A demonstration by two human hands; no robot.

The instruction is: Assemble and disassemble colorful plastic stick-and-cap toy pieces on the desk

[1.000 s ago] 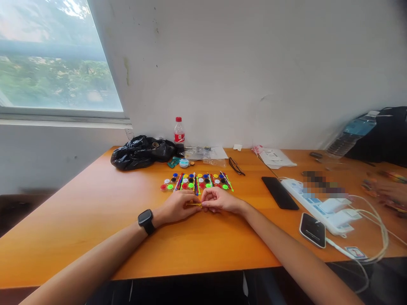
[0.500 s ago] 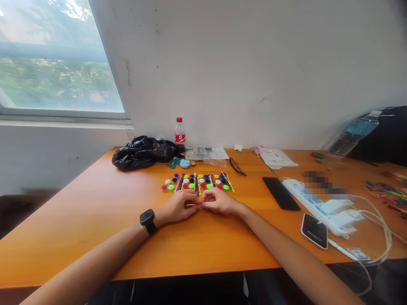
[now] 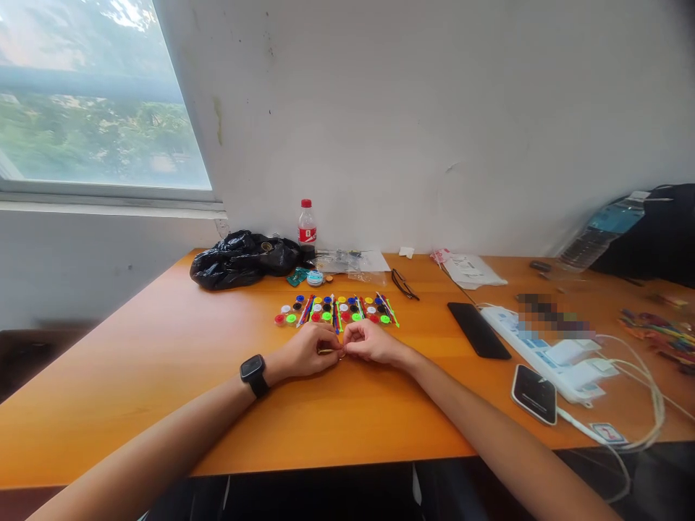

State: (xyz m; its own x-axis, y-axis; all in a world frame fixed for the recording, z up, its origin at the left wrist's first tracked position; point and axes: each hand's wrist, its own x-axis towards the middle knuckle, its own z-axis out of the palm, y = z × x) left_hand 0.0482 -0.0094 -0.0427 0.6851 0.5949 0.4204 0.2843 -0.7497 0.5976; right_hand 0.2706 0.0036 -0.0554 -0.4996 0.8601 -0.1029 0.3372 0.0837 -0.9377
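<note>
My left hand (image 3: 310,349), with a black watch (image 3: 252,367) on its wrist, is closed in a pinch low over the table. A thin pale-yellow stick (image 3: 324,352) shows between its fingers. My right hand (image 3: 374,342) meets it fingertip to fingertip, pinched at the stick's right end; what exactly lies between those fingers is too small to tell. Just beyond both hands, round coloured buttons (image 3: 292,318) in red, green, white, black, blue and yellow lie in groups. Thin coloured plastic sticks (image 3: 389,307) with arrow-like tips lie between and beside the groups.
Behind the buttons are a black plastic bag (image 3: 233,264), a red-capped bottle (image 3: 307,228), a small round tin (image 3: 315,278) and glasses (image 3: 405,284). To the right lie a black phone (image 3: 478,331), a white power strip (image 3: 521,347), a charging device (image 3: 535,394) and cables.
My hands stay together in nearly the same place, with only slight finger movement around the stick. The whole view has shifted a little.
</note>
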